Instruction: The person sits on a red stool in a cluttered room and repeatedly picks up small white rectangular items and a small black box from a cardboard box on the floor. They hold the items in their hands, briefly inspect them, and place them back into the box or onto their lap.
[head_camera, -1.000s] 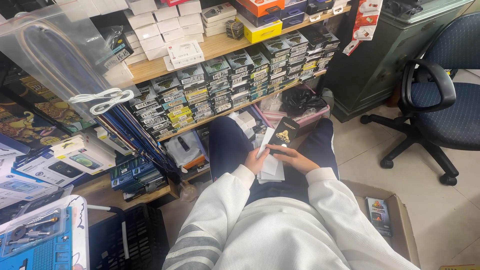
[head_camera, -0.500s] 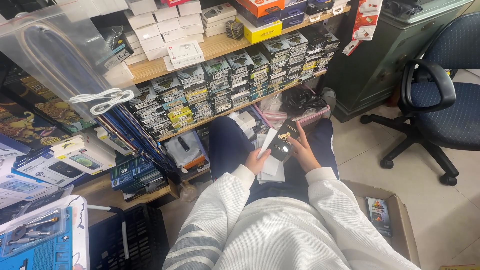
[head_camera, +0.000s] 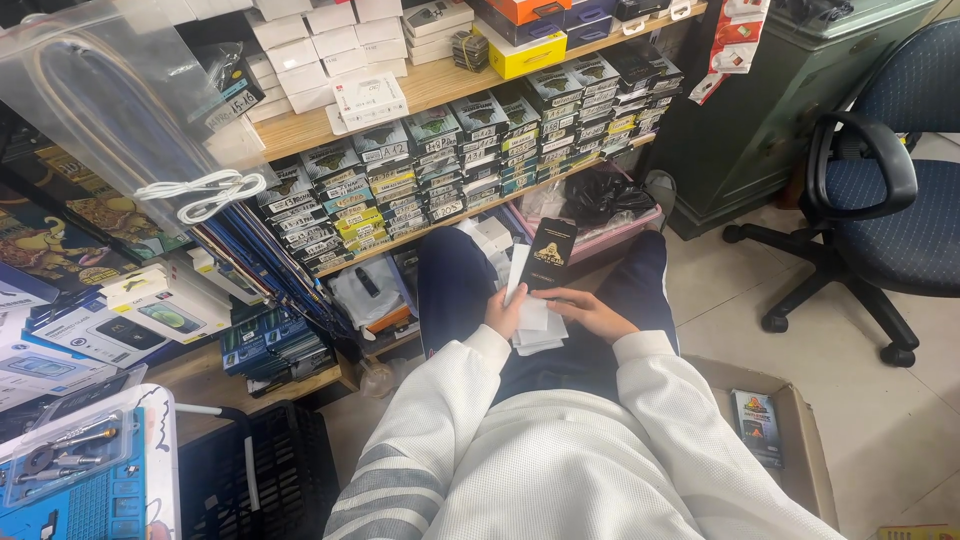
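Observation:
I sit in front of low wooden shelves, with white sleeves and dark trousers in view. My left hand (head_camera: 503, 312) grips a stack of flat white packets (head_camera: 532, 318) resting on my lap. My right hand (head_camera: 588, 311) holds the lower end of a slim black packet with a gold emblem (head_camera: 551, 254), which stands upright just above the white stack. Both hands are close together over my thighs.
Shelves (head_camera: 420, 95) ahead carry rows of small black and green packets (head_camera: 470, 150) and white boxes. A blue office chair (head_camera: 880, 190) stands at right. A cardboard box (head_camera: 790, 440) with a small packet lies at my right, a black crate (head_camera: 270, 480) at left.
My right hand reached forward toward the shelf, then came back holding a black packet upright above the white stack.

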